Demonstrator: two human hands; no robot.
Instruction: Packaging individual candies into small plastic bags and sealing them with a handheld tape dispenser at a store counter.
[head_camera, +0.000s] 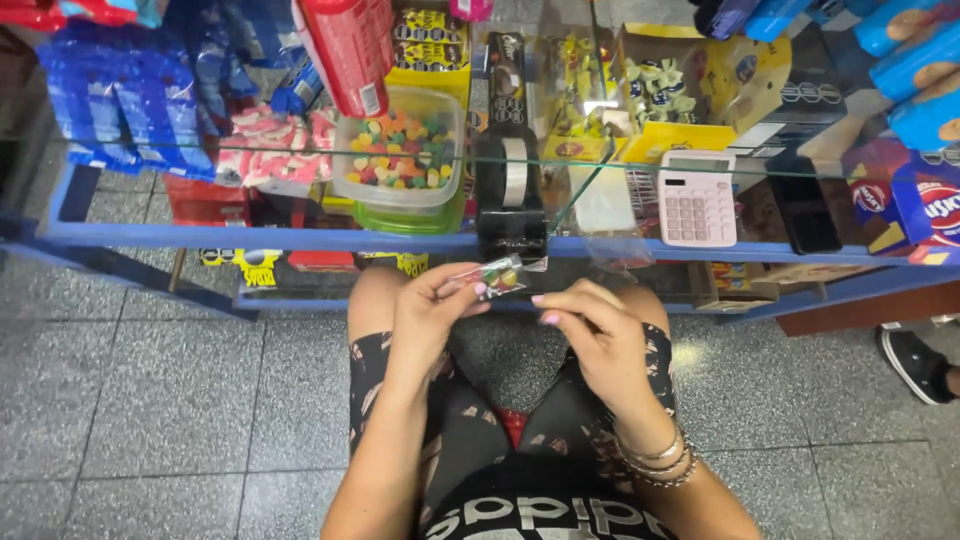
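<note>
My left hand (432, 310) pinches a small clear plastic bag of coloured candies (492, 278) by its end, just under the edge of the glass counter. My right hand (590, 335) is beside it, fingers bent and close together, its fingertips a little short of the bag; I cannot see anything in it. Both hands hover over my knees. On the glass counter (600, 200) above stand a clear tub of mixed coloured candies (398, 152) and a black tape dispenser (511, 190).
A pink calculator (697, 198) and a dark phone (805, 205) lie on the glass to the right. Blue, red and yellow sweet packages fill the shelves behind. The counter has a blue metal frame (250, 238). Someone's black shoe (915, 365) is at the right on the grey tile floor.
</note>
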